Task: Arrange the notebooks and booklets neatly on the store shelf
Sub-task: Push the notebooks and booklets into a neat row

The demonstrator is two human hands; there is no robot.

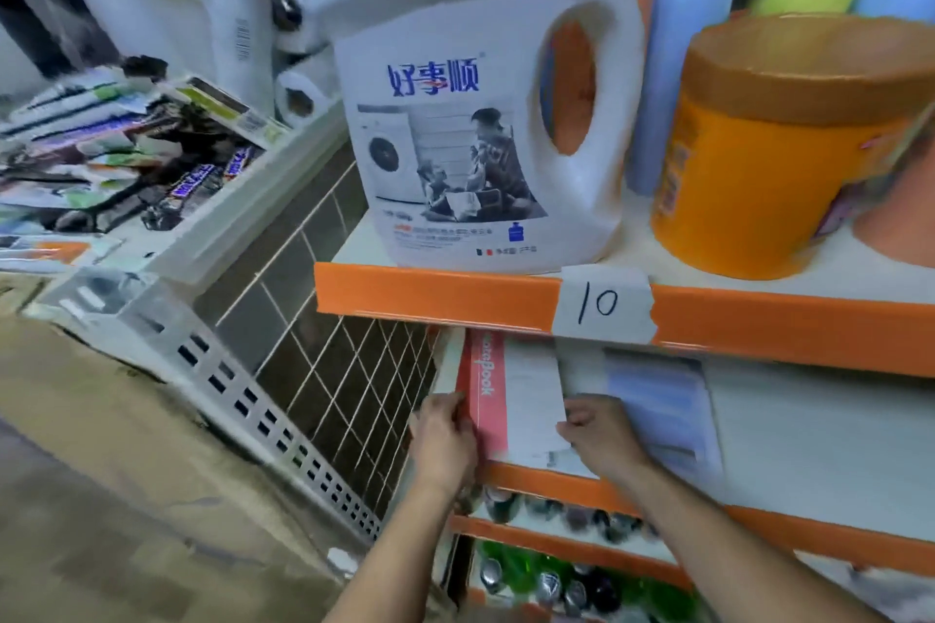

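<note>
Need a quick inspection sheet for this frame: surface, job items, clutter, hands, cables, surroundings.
Surface: white shelf board with orange front edge, bare on its right part.
Job's things: pink notebook and white booklet lie flat at the shelf's left end; a blurred bluish booklet lies beside them.
Clutter: nothing seen on this shelf.
Grippers: left hand grips the pink notebook's left edge; right hand rests on the white booklet's right edge, grip unclear.
Cables: nothing seen.
Surroundings: white detergent jug and orange tub on the shelf above, tape tag "10", bottles below, snack tray left.
</note>
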